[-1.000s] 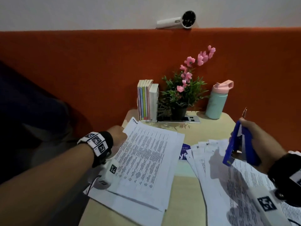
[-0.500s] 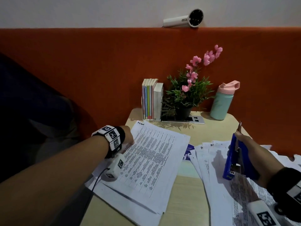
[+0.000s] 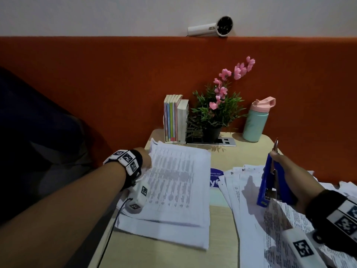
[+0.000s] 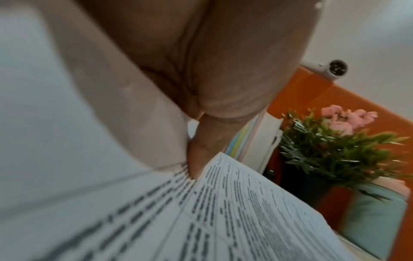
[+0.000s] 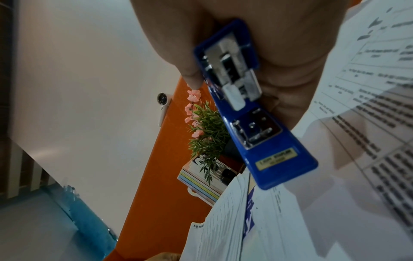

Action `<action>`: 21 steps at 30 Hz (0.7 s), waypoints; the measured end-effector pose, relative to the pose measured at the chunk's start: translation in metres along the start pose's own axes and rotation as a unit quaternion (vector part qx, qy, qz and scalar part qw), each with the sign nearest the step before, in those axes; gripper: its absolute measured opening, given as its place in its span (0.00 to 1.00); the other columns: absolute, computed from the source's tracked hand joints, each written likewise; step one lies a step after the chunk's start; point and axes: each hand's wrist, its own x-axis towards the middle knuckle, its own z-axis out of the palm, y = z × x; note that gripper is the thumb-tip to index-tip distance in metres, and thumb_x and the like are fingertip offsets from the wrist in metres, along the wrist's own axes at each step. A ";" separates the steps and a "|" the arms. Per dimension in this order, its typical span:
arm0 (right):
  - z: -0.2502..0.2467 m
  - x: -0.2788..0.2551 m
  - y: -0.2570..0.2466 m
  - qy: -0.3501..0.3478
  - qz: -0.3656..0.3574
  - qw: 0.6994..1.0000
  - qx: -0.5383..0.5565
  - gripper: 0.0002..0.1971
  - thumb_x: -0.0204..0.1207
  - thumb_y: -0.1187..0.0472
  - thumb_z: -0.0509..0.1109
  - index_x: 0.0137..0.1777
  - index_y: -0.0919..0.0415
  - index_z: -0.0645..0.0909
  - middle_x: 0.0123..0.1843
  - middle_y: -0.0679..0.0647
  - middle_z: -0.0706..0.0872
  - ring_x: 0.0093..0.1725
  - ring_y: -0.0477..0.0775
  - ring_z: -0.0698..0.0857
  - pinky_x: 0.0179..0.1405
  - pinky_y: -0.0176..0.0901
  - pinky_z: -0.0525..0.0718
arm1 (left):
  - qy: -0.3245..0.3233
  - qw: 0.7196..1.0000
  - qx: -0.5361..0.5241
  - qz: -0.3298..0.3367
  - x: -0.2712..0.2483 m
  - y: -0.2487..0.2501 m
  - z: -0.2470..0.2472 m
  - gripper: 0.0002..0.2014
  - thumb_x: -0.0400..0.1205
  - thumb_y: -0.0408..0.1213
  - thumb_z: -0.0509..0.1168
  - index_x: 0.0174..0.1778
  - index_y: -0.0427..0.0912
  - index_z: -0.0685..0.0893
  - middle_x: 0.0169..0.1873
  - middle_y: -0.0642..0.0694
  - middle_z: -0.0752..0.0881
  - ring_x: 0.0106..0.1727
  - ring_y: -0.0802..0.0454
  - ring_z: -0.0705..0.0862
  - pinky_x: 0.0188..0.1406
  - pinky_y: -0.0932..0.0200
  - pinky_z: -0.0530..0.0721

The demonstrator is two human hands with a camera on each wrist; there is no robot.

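A stack of printed sheets (image 3: 173, 180) lies on the left half of the small beige table (image 3: 222, 238). My left hand (image 3: 145, 159) pinches its far left edge, thumb on top; the left wrist view shows the thumb (image 4: 201, 150) pressing on the printed sheets (image 4: 245, 211). My right hand (image 3: 289, 176) grips a blue stapler (image 3: 270, 182), held nearly upright above a fanned pile of printed papers (image 3: 260, 219) on the right. In the right wrist view the blue stapler (image 5: 252, 109) shows its metal underside, fingers wrapped round its back.
At the table's far edge stand a row of books (image 3: 174, 118), a potted plant with pink flowers (image 3: 216, 113) and a teal bottle with a pink lid (image 3: 256, 120). An orange padded wall (image 3: 96, 84) backs the table; a white device (image 3: 212, 28) lies on its ledge.
My left hand has settled the sheet stack down flatter onto the table. My right hand with the stapler has dropped slightly toward the fanned papers.
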 end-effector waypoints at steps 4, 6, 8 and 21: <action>-0.006 -0.002 -0.002 0.006 -0.001 1.000 -0.015 0.25 0.78 0.38 0.68 0.55 0.62 0.78 0.44 0.63 0.80 0.42 0.64 0.81 0.43 0.59 0.82 | 0.001 1.000 0.007 -0.027 0.003 -0.006 -0.005 0.20 0.87 0.40 0.65 0.72 0.34 0.79 0.68 0.38 0.83 0.69 0.44 0.82 0.61 0.56 0.80; -0.009 -0.001 0.000 0.005 0.006 1.000 -0.028 0.25 0.77 0.38 0.69 0.55 0.63 0.79 0.45 0.64 0.81 0.42 0.65 0.81 0.45 0.60 0.80 | 0.004 1.000 0.003 -0.018 0.010 -0.008 0.002 0.19 0.85 0.38 0.67 0.70 0.33 0.81 0.60 0.40 0.85 0.60 0.44 0.84 0.51 0.58 0.79; -0.013 0.000 0.002 0.007 0.010 0.999 -0.039 0.25 0.77 0.40 0.70 0.57 0.64 0.80 0.45 0.64 0.82 0.43 0.65 0.81 0.45 0.60 0.80 | 0.010 1.000 0.004 -0.009 0.007 -0.007 0.005 0.16 0.84 0.35 0.66 0.66 0.33 0.83 0.47 0.43 0.82 0.49 0.45 0.80 0.41 0.58 0.77; -0.040 0.000 0.008 0.007 0.036 0.996 -0.077 0.19 0.79 0.46 0.69 0.52 0.65 0.80 0.45 0.69 0.83 0.43 0.72 0.84 0.45 0.64 0.82 | -0.071 0.838 -0.508 0.189 -0.097 0.063 -0.069 0.19 0.81 0.44 0.72 0.65 0.42 0.81 0.58 0.42 0.86 0.55 0.48 0.88 0.52 0.51 0.89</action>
